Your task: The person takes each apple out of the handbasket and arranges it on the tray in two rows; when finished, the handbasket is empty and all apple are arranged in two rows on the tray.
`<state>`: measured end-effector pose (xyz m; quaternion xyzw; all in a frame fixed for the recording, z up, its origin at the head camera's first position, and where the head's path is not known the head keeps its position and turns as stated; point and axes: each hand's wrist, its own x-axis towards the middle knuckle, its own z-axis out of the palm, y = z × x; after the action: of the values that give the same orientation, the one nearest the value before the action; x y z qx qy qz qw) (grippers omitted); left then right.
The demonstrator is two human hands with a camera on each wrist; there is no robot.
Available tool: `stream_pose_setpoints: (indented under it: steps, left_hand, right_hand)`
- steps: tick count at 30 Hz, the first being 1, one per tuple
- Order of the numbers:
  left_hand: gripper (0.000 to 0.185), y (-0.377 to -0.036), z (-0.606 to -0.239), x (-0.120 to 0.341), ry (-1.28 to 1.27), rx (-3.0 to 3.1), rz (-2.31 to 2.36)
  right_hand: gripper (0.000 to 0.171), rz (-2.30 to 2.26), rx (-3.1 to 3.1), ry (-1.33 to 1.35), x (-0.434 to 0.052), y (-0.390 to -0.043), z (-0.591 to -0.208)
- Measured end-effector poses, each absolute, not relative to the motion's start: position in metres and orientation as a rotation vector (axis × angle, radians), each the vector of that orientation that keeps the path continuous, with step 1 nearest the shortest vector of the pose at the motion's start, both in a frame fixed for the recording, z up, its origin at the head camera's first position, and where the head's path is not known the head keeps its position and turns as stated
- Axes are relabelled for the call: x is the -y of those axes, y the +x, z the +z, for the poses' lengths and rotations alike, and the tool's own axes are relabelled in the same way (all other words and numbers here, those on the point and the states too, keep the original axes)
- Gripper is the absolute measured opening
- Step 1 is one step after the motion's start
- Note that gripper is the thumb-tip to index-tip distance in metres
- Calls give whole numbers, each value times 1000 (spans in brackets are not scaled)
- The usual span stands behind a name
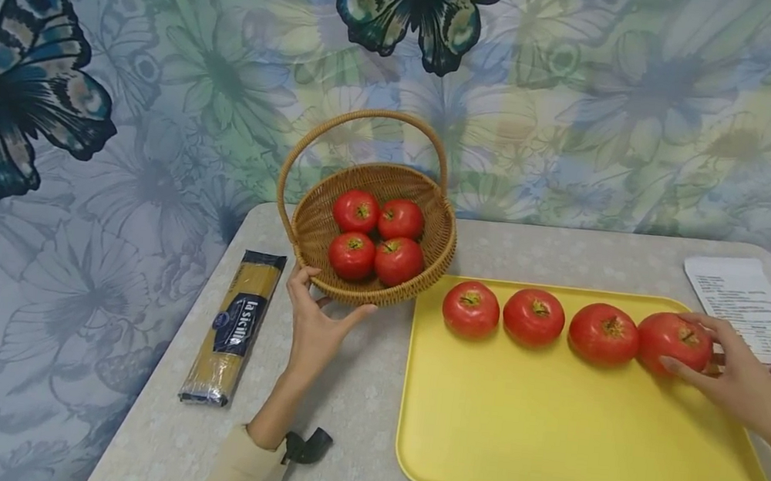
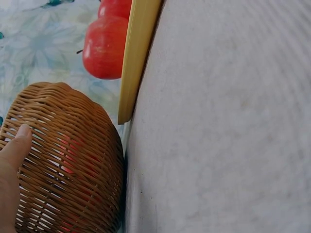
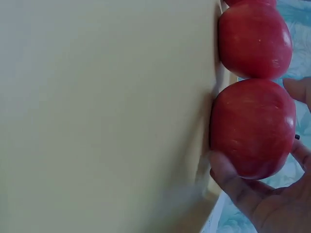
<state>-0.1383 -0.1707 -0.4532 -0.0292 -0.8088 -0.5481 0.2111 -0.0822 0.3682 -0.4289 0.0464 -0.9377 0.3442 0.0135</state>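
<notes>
Being clasped by the right grip (image 1: 738, 377), the rightmost red apple (image 1: 672, 341) is judged firm, slippery, best held mid-girth; the wicker basket (image 1: 399, 296) is held by the left grip (image 1: 317, 324).

Head cam: above table (image 1: 359, 401), faces forward and down. Widest view: basket (image 1: 433, 272), tray (image 1: 549, 427), left hand (image 1: 317, 323), right hand (image 1: 738, 375), backdrop (image 1: 541, 147).
Left wrist cam: low, near basket's outer wall, picture rolled sideways.
Right wrist cam: closest, on end fruit (image 1: 675, 342), also rolled.
Head/left wrist share basket, tray edge. Head/right wrist share end fruit, tray.
</notes>
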Motion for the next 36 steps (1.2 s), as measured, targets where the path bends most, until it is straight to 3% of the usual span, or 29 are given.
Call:
stream_pose_setpoints:
  steps: [10, 28, 36]
  left_hand:
    - [96, -137, -454, 171, -77, 2251, -1522]
    - [96, -137, -453, 171, -78, 2276, -1513]
    - [95, -138, -454, 172, -95, 2253, -1517]
  right_hand:
    - [100, 997, 2957, 68, -347, -78, -427]
    - [94, 960, 2883, 34, -344, -75, -429]
    - [92, 828, 2769, 245, -317, -88, -388]
